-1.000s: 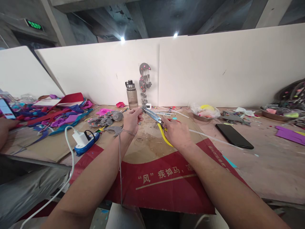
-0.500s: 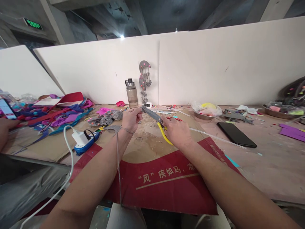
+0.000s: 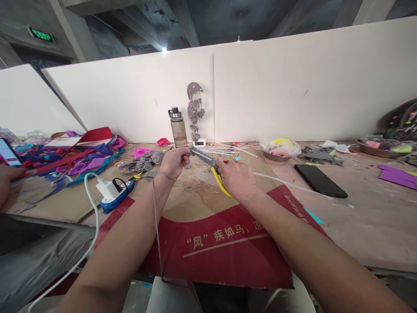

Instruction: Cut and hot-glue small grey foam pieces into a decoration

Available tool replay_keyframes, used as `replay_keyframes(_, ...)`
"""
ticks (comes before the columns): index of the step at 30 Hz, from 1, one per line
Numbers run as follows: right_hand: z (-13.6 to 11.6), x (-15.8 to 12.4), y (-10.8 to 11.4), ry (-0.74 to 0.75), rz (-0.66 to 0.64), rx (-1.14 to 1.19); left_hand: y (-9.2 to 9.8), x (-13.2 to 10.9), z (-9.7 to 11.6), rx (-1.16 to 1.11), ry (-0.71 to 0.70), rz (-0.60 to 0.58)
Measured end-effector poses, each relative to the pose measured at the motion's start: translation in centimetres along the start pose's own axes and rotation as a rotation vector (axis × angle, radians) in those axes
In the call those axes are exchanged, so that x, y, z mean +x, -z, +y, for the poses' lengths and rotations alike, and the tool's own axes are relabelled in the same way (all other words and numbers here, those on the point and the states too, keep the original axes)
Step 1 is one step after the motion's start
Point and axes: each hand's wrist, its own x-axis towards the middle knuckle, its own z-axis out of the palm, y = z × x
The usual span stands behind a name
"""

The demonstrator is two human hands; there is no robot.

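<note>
My right hand (image 3: 237,178) is closed round the yellow handles of a pair of scissors (image 3: 208,164), whose metal blades point left toward my left hand. My left hand (image 3: 174,161) is pinched shut at the blade tips on something small that I cannot make out. A thin grey string (image 3: 155,226) loops over my left wrist and hangs down past the table's front edge. Both hands hover over a brown and red cardboard sheet (image 3: 215,243) with white Chinese lettering.
A grey water bottle (image 3: 177,128) and a grey hanging ornament (image 3: 194,108) stand at the white back wall. A white charger on a blue power strip (image 3: 112,191) lies left, a black phone (image 3: 320,180) right. Coloured felt scraps (image 3: 74,158) pile up far left beside another person's hand (image 3: 7,178).
The view has shifted slightly, so everything sits a bit lower and further left. My hands keep the same hold, and the scissor blades look more closed than a second ago.
</note>
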Motion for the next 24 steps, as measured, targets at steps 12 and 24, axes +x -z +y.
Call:
replay_keyframes(12, -0.2, 0.1, -0.4, 0.009, 0.013, 0.016, 0.2, 0.1, 0.1, 0.037, 0.045, -0.02)
replay_keyframes(24, 0.1, 0.0, -1.1, 0.013, 0.049, 0.09, 0.7, 0.7, 0.1, 0.013, 0.137, -0.02)
